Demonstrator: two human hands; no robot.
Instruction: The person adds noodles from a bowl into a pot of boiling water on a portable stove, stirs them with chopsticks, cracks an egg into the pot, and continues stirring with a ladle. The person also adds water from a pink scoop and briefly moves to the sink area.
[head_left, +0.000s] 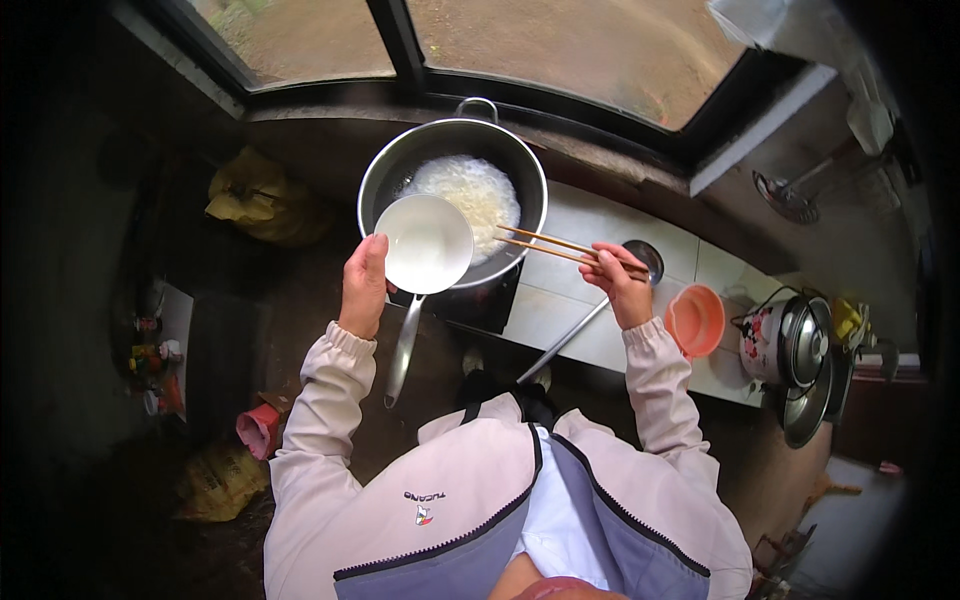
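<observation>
My left hand (364, 285) grips the rim of a white bowl (424, 244), held over the near left part of a large dark wok (380, 161). Inside the wok lies a pale, frothy mass of food (463, 191), perhaps noodles, in bubbling liquid. In my right hand (619, 283) is a pair of wooden chopsticks (551, 246), slightly apart, their tips at the food's right edge. The wok's metal handle (405, 352) extends toward me beneath the bowl. The bowl hides part of the wok and the food.
On the white tiled counter (577, 319) lies a long-handled ladle (562, 341), near an orange plastic basin (695, 320). A floral rice cooker (765, 341) stands farther right. The window frame (547, 90) runs behind the wok. A yellow bag (259, 199) is at the left, a skimmer (784, 199) at the right wall.
</observation>
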